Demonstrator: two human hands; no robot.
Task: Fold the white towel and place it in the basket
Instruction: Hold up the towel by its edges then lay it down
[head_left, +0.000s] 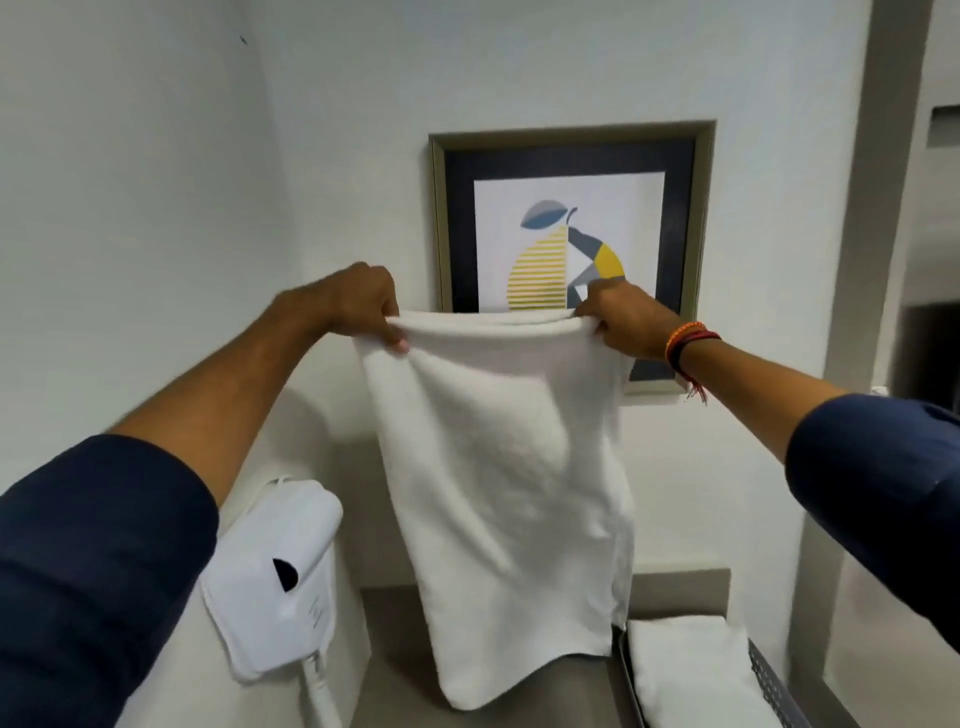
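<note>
At the centre of the frame we hold the white towel (506, 467) up in the air by its top edge, doubled over so it hangs long and narrow above the grey counter (395, 649). Our left hand (363, 304) pinches the upper left corner and our right hand (615, 319) grips the upper right corner. In the lower right, the basket (774, 680) already holds a folded white towel (691, 670). A framed pear print (571, 223) hangs behind, a wall hair dryer (275, 577) lower left.
</note>
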